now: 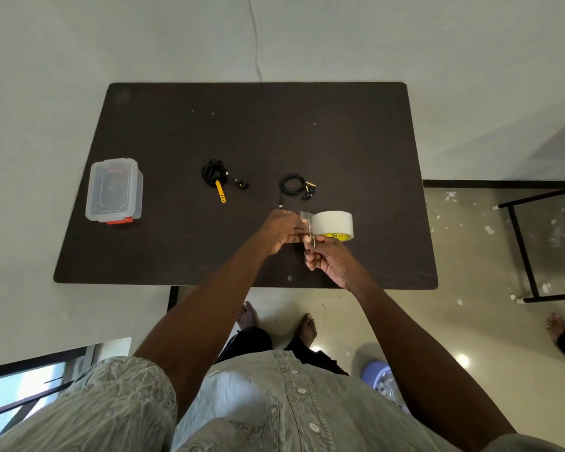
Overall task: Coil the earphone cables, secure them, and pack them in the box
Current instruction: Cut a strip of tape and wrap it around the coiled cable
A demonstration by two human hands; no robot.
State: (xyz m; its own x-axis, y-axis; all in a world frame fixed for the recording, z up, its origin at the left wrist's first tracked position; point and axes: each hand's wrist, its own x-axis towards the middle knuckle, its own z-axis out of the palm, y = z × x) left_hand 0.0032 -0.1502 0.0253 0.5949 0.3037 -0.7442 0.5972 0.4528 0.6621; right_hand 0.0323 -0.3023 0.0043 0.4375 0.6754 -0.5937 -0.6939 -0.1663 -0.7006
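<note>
Nearest the camera, both bare forearms reach forward from rolled grey shirt sleeves and meet over the near half of the dark bench (pixel 163 256). The right hand (pixel 327 261) is closest, its fingers curled in toward the palm and its thumb and forefinger pinched together at the top; it seems to nip the loose end of clear tape, though the strip is too thin to follow clearly. Just beyond it and to the left, the left hand (pixel 282 230) has its fingers bent and bunched against the side of the tape roll (pixel 333 225), gripping at the spot where a short clear flap lifts off the roll. The roll is whitish with a yellow printed core and is tilted on edge, held up between the two hands; whether its lower edge touches the bench cannot be told.

Farther out on the bench, just past the left hand, lies a black earphone cable (pixel 292 184) wound into a small loop, its earbuds (pixel 308 193) to the right and its plug end trailing toward the hands. To the left of it, well apart, is a second earphone bundle (pixel 214 172), black, with a yellow strap (pixel 221 192) sticking out toward the camera. Near the bench's left edge stands the clear plastic box (pixel 115 189) with a red latch on its near side.
</note>
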